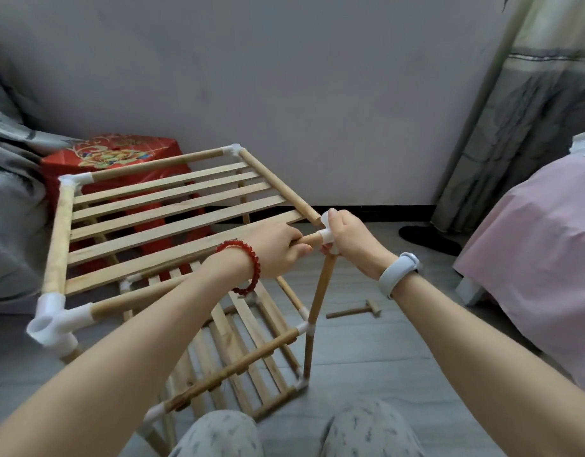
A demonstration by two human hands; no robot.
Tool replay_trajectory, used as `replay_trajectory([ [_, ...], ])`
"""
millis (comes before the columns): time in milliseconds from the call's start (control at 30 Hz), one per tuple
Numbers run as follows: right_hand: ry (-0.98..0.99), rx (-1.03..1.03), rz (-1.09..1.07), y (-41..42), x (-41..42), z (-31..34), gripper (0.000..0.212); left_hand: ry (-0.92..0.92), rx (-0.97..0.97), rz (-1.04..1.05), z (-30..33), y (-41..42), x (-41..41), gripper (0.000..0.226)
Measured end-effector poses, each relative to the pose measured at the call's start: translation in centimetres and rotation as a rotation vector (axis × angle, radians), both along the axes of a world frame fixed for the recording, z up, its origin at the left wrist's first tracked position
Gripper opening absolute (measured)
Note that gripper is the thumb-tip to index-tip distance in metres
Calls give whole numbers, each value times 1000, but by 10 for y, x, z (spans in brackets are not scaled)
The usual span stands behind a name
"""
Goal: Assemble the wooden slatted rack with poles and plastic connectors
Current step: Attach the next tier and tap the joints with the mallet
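The wooden slatted rack (pixel 159 209) stands on the floor, its top shelf tilted up toward the wall and lower shelves (pixel 238 364) beneath. White plastic connectors join its corners, one large at the near left (pixel 53 319). My left hand (pixel 274 247) grips the end of the top front pole (pixel 309 239). My right hand (pixel 352 240) holds the white corner connector (pixel 327 235) where that pole, the right side pole (pixel 278 186) and an upright pole (pixel 319 298) meet. The side pole's end sits just beside the connector.
A small wooden mallet (pixel 354 312) lies on the grey floor to the right of the rack. A red stool (pixel 119 153) stands behind the rack by the wall. A pink-covered bed (pixel 542 258) is at the right, grey bedding (pixel 10 199) at the left, my knees below.
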State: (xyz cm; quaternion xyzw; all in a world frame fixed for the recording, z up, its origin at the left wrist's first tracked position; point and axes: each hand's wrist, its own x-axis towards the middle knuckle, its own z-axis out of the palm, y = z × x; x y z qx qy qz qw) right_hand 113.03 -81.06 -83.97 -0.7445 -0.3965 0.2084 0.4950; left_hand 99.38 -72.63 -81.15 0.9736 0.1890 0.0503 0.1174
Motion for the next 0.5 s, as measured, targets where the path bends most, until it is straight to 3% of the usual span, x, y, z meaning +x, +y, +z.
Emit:
replay_trajectory([
  [400,-11,-71,45,1,-5,6,26,-76,-113,-2,-3,1,0,27],
  [500,39,-53,90,-5,-6,6,28,-12,-84,-38,-2,-1,-5,30],
])
